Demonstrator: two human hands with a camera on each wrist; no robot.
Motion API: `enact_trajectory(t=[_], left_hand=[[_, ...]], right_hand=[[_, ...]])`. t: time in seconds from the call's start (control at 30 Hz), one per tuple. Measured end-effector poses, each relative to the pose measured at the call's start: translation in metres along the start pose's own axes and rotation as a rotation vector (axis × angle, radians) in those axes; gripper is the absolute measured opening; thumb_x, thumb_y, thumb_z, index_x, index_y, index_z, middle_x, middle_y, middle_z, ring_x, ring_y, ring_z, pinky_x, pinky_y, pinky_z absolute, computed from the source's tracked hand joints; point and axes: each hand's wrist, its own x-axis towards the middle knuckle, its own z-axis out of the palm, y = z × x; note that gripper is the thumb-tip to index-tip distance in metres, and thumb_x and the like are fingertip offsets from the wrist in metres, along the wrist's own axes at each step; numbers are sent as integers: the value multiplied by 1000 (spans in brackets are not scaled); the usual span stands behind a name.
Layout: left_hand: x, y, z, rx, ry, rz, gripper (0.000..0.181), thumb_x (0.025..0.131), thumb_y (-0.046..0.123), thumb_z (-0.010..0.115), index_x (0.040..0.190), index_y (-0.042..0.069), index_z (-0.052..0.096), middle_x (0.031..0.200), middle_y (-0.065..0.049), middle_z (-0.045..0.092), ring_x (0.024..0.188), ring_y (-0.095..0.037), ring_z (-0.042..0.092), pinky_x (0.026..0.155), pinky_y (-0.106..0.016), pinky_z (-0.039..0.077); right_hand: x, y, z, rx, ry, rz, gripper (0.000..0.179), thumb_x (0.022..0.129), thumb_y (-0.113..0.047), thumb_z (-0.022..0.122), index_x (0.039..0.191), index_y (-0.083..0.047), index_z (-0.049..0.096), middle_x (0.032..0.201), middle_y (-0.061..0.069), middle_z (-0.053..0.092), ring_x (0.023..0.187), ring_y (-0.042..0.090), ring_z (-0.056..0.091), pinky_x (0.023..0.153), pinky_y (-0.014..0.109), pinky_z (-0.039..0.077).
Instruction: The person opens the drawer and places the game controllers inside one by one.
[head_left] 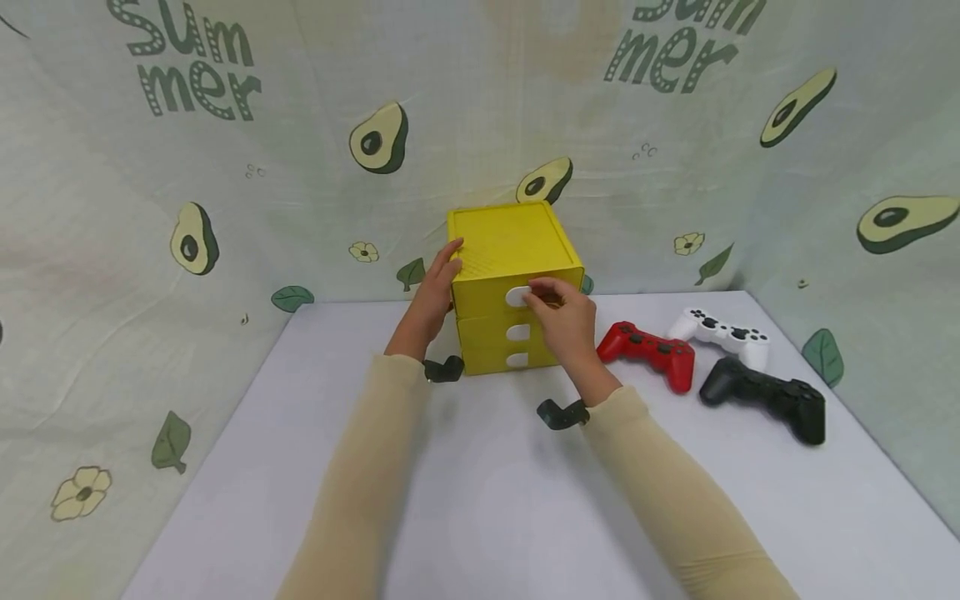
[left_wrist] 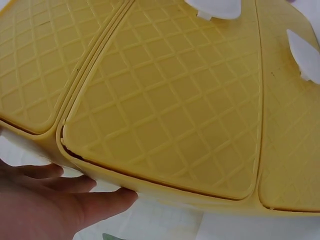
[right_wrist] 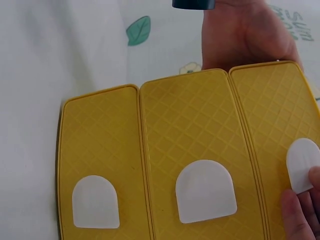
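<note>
A yellow three-drawer box [head_left: 513, 242] stands at the back of the white table, its quilted drawer fronts facing me. Against its left side rests my left hand [head_left: 435, 287], fingers extended along the wall; the left wrist view shows those fingertips [left_wrist: 127, 196] at the box's edge. At the top drawer, my right hand [head_left: 567, 321] pinches the white tab handle [right_wrist: 299, 162] between thumb and fingers. The middle handle [right_wrist: 206, 192] and the bottom handle [right_wrist: 95, 202] are untouched. All three drawers sit closed in the box.
Right of the box lie a red game controller [head_left: 651, 354], a white controller [head_left: 720, 333] and a black controller [head_left: 765, 396], close together on the table [head_left: 480, 500]. Behind hangs a cloth [head_left: 465, 100] printed with avocados, leaves and lettering.
</note>
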Motion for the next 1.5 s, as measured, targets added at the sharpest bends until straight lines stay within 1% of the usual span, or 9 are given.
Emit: enact_trajectory(t=[0.13, 0.27, 0.4, 0.5, 0.63, 0.73, 1.0, 1.33, 1.5], left_hand=[[-1, -1, 1, -4, 7, -10, 43, 102, 47, 38, 144, 49, 27, 162, 6, 11, 146, -25, 23, 112, -63, 26], [-1, -1, 2, 0, 26, -23, 42, 102, 48, 38, 142, 48, 29, 162, 5, 12, 144, -25, 27, 112, -63, 27], [-1, 0, 3, 18, 29, -24, 42, 101, 49, 38, 143, 48, 28, 163, 5, 9, 145, -26, 24, 111, -65, 25], [-1, 1, 4, 29, 24, -26, 44, 101, 49, 38, 143, 48, 27, 163, 4, 7, 147, -28, 22, 110, -66, 25], [0, 0, 3, 27, 23, -34, 44, 101, 49, 39, 143, 49, 27, 163, 3, 9, 145, -29, 24, 109, -67, 26], [0, -1, 2, 37, 18, -38, 44, 100, 52, 40, 142, 50, 27, 163, 4, 10, 144, -28, 26, 109, -67, 27], [-1, -1, 0, 48, -17, -38, 50, 97, 54, 44, 142, 54, 24, 164, 5, 5, 145, -26, 28, 108, -66, 29], [0, -3, -1, 61, -28, -29, 50, 95, 57, 44, 140, 58, 23, 163, 6, 11, 143, -27, 32, 108, -65, 31], [-1, -3, -2, 69, -35, -24, 50, 95, 58, 44, 140, 59, 23, 162, 7, 14, 142, -26, 33, 108, -64, 32]], right_hand=[[0, 0, -1, 10, -2, -6, 24, 89, -24, 71, 110, -13, 70, 103, 5, 69, 96, 18, 64, 90, 33, 55], [0, -1, -2, 3, -13, -19, 24, 89, -23, 71, 110, -11, 69, 102, 6, 69, 95, 19, 63, 89, 33, 55], [1, -2, -4, -6, -23, -14, 24, 89, -23, 70, 110, -11, 68, 102, 6, 69, 95, 19, 63, 88, 33, 56], [1, -2, -5, -7, -30, 1, 23, 90, -24, 70, 110, -12, 68, 102, 5, 68, 95, 18, 62, 88, 34, 56], [-1, -2, -6, -5, -40, 11, 24, 89, -24, 70, 110, -12, 68, 102, 5, 68, 95, 18, 62, 89, 33, 56], [-2, -2, -7, 0, -39, -4, 24, 89, -25, 71, 109, -11, 69, 101, 6, 69, 94, 19, 63, 88, 32, 56], [-6, -1, -10, -9, -35, -35, 25, 89, -25, 71, 109, -11, 69, 101, 6, 69, 94, 19, 62, 88, 33, 56], [-14, -4, -15, -18, -49, -20, 25, 89, -26, 71, 110, -13, 68, 102, 3, 68, 95, 18, 62, 88, 34, 56], [-18, -3, -16, -21, -49, -35, 25, 88, -26, 71, 110, -14, 69, 101, 3, 68, 94, 17, 62, 87, 33, 56]])
